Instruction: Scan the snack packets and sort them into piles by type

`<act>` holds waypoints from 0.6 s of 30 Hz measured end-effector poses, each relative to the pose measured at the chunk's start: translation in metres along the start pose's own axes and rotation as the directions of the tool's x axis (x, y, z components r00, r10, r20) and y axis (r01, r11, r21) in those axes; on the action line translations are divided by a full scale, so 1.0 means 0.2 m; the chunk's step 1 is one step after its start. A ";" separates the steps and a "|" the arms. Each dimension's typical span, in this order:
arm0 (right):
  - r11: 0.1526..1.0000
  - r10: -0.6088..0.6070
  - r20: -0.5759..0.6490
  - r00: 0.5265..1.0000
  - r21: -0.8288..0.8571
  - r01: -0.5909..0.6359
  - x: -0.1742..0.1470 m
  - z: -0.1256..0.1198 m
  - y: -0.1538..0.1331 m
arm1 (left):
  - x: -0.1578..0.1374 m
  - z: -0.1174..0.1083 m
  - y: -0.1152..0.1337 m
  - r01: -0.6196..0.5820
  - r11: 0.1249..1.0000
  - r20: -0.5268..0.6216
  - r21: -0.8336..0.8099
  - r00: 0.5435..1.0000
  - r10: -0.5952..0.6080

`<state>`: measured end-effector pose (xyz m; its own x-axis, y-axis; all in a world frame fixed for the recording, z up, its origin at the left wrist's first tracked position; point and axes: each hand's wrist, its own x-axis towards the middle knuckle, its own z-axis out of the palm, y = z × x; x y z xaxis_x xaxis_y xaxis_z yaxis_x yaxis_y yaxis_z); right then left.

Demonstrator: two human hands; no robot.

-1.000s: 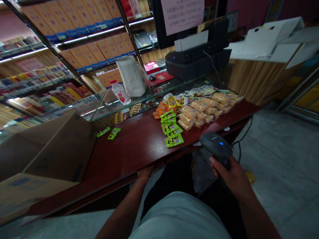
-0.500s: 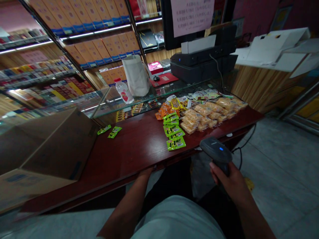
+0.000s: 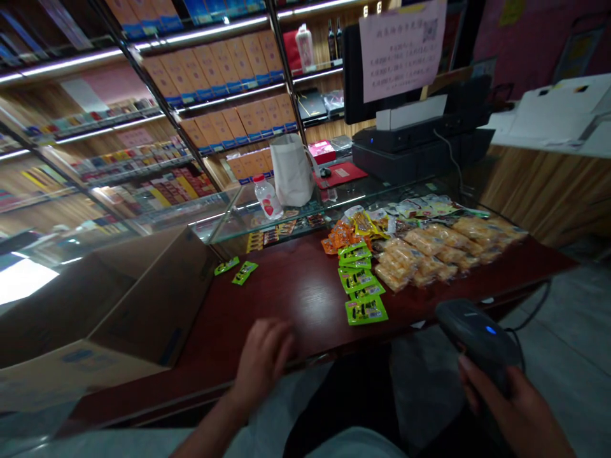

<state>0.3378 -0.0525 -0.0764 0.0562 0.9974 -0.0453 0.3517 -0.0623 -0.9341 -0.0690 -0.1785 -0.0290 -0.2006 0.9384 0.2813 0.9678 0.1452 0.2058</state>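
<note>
My right hand (image 3: 506, 394) is wrapped round the grip of a dark barcode scanner (image 3: 477, 334) with a lit blue light, just off the counter's front edge. Over the front of the dark red counter (image 3: 296, 299) is my left hand (image 3: 265, 350), its fingers smeared by motion. Right of that hand lies a column of green snack packets (image 3: 365, 310). Two more green packets (image 3: 245, 272) lie apart near the cardboard box. Beside the column are clear-wrapped pale snack bars (image 3: 434, 248), with orange packets (image 3: 344, 235) and yellow packets (image 3: 365, 222) behind.
An open cardboard box (image 3: 138, 318) takes up the counter's left end. On the glass case behind stand a red-capped bottle (image 3: 268, 200) and a white bag (image 3: 291, 172). A monitor with a paper sign (image 3: 401, 51) rises at the back right. Stocked shelves (image 3: 219, 70) line the wall.
My left hand has come up from under the counter's edge to above its top. The scanner has shifted right and down in view, still in my right hand. The camera view has tilted up.
</note>
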 end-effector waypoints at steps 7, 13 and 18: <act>0.994 0.112 0.095 0.989 -0.006 -0.112 0.03 0.06 -0.09 | 0.77 -0.08 -0.55 0.487 0.821 -0.127 0.298 0.873 -0.471; 0.992 0.115 0.126 0.985 0.032 -0.120 0.05 0.10 -0.13 | 0.82 0.04 -0.46 0.413 0.873 -0.083 0.258 0.910 -0.406; 0.992 0.060 0.022 0.998 0.106 -0.062 0.03 0.18 -0.37 | 0.85 0.05 -0.08 0.204 0.914 -0.024 -0.351 0.974 -0.227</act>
<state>0.2780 -0.0407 -0.0199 0.0566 0.9924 -0.1091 0.2464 -0.1198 -0.9617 -0.1171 -0.0185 0.0068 -0.4185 0.8733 0.2495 0.7897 0.2142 0.5748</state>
